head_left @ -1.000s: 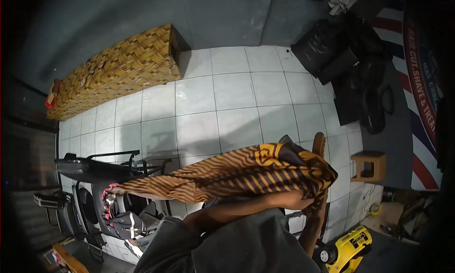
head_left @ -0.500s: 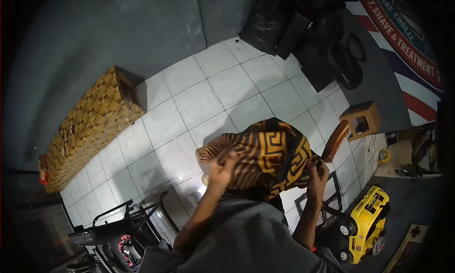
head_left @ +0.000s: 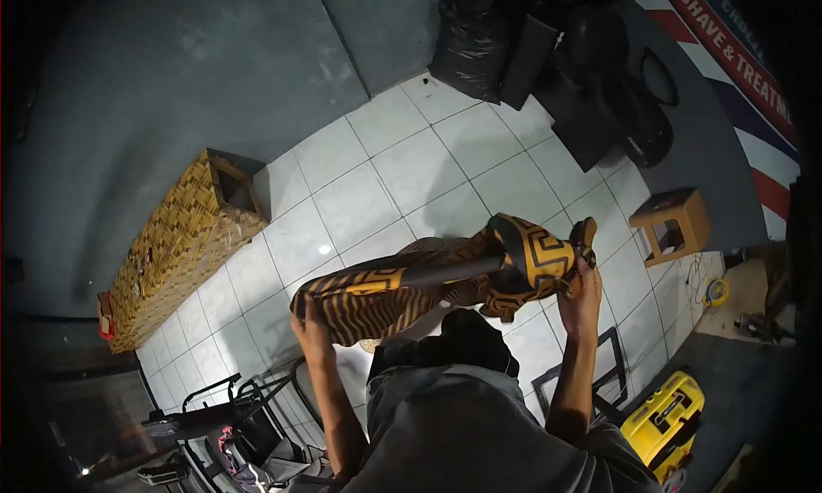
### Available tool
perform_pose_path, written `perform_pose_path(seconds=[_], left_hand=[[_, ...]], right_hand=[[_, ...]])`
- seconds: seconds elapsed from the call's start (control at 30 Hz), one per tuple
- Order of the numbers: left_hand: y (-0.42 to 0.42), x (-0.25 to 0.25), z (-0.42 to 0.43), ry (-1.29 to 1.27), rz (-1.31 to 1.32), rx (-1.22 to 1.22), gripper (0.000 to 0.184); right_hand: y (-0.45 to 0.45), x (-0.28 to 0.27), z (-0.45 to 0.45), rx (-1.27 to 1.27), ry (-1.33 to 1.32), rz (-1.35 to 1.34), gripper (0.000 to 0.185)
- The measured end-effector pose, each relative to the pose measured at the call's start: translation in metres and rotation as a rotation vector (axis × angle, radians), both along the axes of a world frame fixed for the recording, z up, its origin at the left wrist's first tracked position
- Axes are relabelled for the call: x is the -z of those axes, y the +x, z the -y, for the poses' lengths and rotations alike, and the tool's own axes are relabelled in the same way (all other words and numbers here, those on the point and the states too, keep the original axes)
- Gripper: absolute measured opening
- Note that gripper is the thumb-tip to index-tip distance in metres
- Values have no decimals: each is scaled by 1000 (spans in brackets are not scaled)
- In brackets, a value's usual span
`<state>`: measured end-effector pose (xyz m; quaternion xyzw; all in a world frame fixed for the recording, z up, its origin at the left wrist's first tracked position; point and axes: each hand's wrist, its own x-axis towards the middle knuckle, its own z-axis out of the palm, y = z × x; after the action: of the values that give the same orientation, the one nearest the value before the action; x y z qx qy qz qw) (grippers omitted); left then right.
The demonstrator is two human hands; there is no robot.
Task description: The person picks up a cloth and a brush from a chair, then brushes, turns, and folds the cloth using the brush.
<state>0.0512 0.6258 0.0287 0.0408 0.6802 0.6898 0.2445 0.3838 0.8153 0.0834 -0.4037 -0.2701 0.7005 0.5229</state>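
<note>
And the patterned cloth (head_left: 368, 315) is stretched lengthwise above the tiled floor (head_left: 364, 187), left hand (head_left: 315, 337) curled around one end, right hand (head_left: 582, 303) pinching the other; loose folds remain unsmoothed.

A single head-worn camera looks forward and steeply down — the wearer's shirt (head_left: 454, 424) close at six o'clock, cloth (head_left: 437, 276) beyond it, wall (head_left: 214, 74) farther off at eleven.
</note>
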Motion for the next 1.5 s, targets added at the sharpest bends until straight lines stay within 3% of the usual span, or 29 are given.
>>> perform_pose_path(seconds=[0.07,0.13,0.2,0.27,0.33,0.4,0.47,0.5,0.53,0.6,0.67,0.73,0.77,0.8,0.87,0.9,0.97,1.0,1.07,1.1,1.17,1.2,1.23,1.27,1.3,1.33,1.37,1.47,1.5], left_hand=[[-4,-1,6,-30,-105,51,25],[-7,7,18,-163,-134,411,30],[10,-17,-4,-697,-343,792,38],[24,6,-19,-725,-637,929,35],[73,-34,-62,-348,-110,757,35],[113,-28,-84,17,79,779,35],[130,-9,-90,-17,-180,992,33],[131,-5,-91,-45,23,997,27],[126,-3,-89,-48,20,1013,27],[112,-5,-90,-86,250,1034,21],[112,-9,-88,-25,275,1072,20],[113,4,-86,-4,178,972,21],[112,27,-83,-63,116,923,21],[113,18,-87,-56,117,934,21],[115,-13,-97,161,217,962,23],[113,-17,-99,160,222,976,23],[106,-23,-104,-18,-39,1287,26],[106,-34,-107,-14,-38,1301,26],[107,-64,-111,-32,-333,1496,28],[104,-73,-112,-127,-218,1606,32],[90,-80,-112,-51,-331,1577,37],[80,-82,-110,21,-441,1538,42],[66,-81,-113,-84,-333,1466,54],[46,-87,-113,-120,-598,1448,55],[30,-82,-113,-220,-521,1389,56],[22,-81,-113,-314,-628,1330,54],[19,-74,-111,-315,-751,1248,53],[20,-47,-107,-302,-1248,854,52],[22,-41,-106,-279,-1200,801,54]], right_hand=[[6,8,-14,-38,18,-29,16],[16,30,-22,-205,203,445,17],[7,29,-18,-335,280,557,20],[-5,33,-8,-428,410,575,24],[-27,44,7,-494,487,518,28],[-47,24,25,-657,507,657,31],[-56,26,43,-815,523,616,36],[-55,24,46,-852,504,667,39],[-53,23,49,-888,483,721,42],[-48,18,50,-792,518,691,34],[-48,20,55,-695,543,665,26],[-52,30,57,-412,584,810,33],[-59,29,57,-271,397,661,43],[-58,29,52,-260,398,668,43],[-53,29,39,-264,727,1055,47],[-56,14,37,-357,553,936,48],[-54,16,30,-476,474,856,48],[-54,21,29,-605,405,767,47],[-64,52,33,-474,562,746,44],[-67,55,34,-385,612,858,42],[-67,93,29,-211,625,1051,33],[-64,70,22,-242,444,939,25],[-55,68,18,-255,424,971,22],[-44,66,13,-268,406,1004,18],[-36,47,11,-358,542,1081,18],[-31,27,11,-452,678,1155,17],[-33,23,14,-268,984,1162,17],[-36,-19,25,-367,731,959,21],[-35,-28,25,-400,716,933,27]])
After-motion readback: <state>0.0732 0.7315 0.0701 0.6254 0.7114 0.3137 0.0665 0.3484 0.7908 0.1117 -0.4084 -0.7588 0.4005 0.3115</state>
